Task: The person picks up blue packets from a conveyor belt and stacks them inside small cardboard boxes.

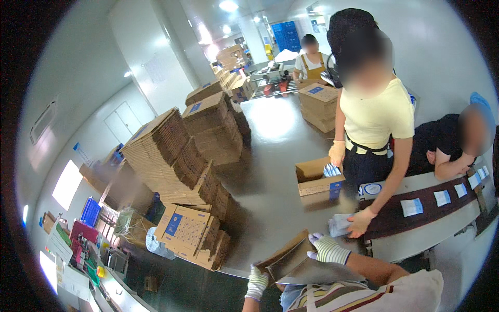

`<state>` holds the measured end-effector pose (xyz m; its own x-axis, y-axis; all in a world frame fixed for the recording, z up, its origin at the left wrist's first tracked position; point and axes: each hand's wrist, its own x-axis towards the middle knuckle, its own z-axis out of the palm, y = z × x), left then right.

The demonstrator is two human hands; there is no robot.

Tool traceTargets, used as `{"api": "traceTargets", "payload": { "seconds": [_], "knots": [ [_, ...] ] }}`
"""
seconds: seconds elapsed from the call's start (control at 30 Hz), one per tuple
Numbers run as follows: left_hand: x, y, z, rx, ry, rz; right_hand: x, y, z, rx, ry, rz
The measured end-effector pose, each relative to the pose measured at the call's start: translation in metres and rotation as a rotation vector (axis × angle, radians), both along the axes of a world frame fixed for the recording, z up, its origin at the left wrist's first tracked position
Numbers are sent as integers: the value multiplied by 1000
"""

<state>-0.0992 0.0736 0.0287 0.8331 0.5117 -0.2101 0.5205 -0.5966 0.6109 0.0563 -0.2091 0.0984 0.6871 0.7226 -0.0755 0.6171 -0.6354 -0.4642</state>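
White knit gloves (pixel 337 251), ribbed with greenish stripes and tipped in purple, cover both of the wearer's hands. The left hand (pixel 257 283) grasps the near left corner of a brown cardboard carton (pixel 291 256); the right hand (pixel 328 249) has its fingers curled on the opposite end. This carton, tilted and angular, lies between them at the near edge of a smooth grey metal table (pixel 254 192). To the left, flattened cartons (pixel 183 229) form thick, layered stacks with ridged edges. Beyond the right hand, a co-worker in a soft pale-yellow top (pixel 375 112) holds flat, whitish pouches (pixel 339 224) near an open box (pixel 319 196) containing blue-and-white packets (pixel 331 170). More rectangular pouches lie spaced along a dark brown conveyor belt (pixel 387 213) at right. Farther back are another box (pixel 318 106), a person in mustard overalls (pixel 314 63) and stacked blue crates (pixel 286 41).
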Motion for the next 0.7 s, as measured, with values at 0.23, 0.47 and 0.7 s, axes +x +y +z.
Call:
{"api": "traceTargets", "payload": {
  "seconds": [0.23, 0.47, 0.7],
  "knots": [
    [27, -16, 85, 30, 43, 15, 19, 11, 25, -230, -202, 222],
    [34, 0, 45, 187, -338, 56, 7, 10, 26, -111, -180, 179],
    [30, -54, 107, 290, -305, -239, 3, 5, -8, 104, -147, 130]
  ]
}}
